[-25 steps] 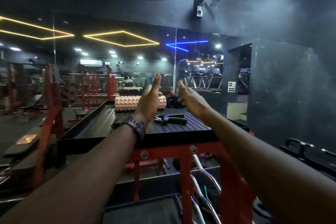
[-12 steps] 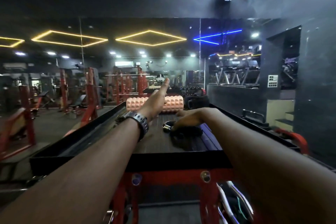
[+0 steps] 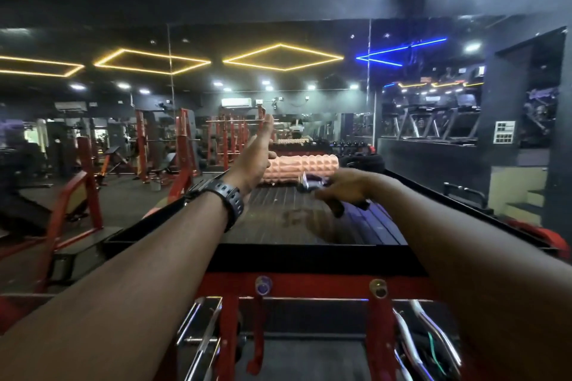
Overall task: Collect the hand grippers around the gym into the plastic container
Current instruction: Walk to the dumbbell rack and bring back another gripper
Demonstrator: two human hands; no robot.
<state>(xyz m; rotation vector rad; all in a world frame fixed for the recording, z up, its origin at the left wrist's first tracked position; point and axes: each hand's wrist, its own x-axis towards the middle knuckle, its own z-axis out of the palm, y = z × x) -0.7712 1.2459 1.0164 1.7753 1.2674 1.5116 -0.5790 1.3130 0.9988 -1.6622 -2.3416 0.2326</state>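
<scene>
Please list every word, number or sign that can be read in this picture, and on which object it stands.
No text can be read.
White sign on the dark pillar: printed blocks, too small to read.
Wristwatch on the left arm: no marking legible.
Hand gripper in the right hand: blurred, no label legible.

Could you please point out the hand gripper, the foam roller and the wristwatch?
hand gripper (image 3: pixel 312 185): head view, metal coil end.
foam roller (image 3: pixel 305 165): head view, ridged side.
wristwatch (image 3: pixel 227 199): head view, black strap.

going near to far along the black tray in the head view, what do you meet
red metal frame with two bolts → near rim of the black ribbed tray → black-handled hand gripper with chrome spring in the right hand → peach knobbly foam roller → mirror wall
</scene>
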